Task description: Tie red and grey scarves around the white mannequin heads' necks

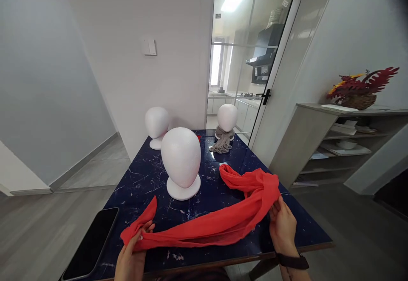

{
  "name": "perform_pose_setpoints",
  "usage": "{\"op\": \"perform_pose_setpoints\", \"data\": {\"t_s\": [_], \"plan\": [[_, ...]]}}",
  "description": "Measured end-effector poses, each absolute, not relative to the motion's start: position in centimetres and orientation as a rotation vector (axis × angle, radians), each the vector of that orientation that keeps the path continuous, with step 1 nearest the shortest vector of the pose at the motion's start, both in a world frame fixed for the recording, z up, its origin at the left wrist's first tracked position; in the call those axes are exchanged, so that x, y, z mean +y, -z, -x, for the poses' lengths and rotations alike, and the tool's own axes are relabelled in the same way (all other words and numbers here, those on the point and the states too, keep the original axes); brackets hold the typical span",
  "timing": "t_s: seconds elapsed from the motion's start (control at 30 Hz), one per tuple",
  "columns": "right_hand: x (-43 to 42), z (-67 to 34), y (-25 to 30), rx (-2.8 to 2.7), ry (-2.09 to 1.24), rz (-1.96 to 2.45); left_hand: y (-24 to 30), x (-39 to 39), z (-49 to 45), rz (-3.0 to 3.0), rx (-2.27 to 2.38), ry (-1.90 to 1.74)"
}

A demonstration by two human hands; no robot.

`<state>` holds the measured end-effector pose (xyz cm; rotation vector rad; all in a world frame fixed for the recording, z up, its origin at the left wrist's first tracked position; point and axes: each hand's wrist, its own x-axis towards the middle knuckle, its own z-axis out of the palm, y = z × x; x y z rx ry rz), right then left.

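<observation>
my left fingers (149, 226) and right fingers (281, 205) grip red scarf (210, 228) | long axis left-right, lower frame | front white head form (181, 155) beyond, nearer left fingers

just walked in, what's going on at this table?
The person's left hand grips a red scarf near one end; the right hand holds its bunched part. The scarf spans between them, in front of a bare white head form. Behind, a second head form stands left; a third, right, has a gray scarf around its base.
</observation>
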<state>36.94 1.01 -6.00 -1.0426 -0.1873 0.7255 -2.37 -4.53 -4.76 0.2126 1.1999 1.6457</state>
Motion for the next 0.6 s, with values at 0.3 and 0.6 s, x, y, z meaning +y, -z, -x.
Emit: {"op": "perform_pose_setpoints", "data": {"t_s": [0.3,0.6], "plan": [[-1.8,-34.5,6.8,-0.774,0.048,1.54,5.8,-4.9,3.4,-1.098,2.261,-1.704],[-1.0,-28.2,7.2,-2.092,-0.116,1.6,6.4,-4.2,-5.3,-2.023,1.505,-0.864]]}}
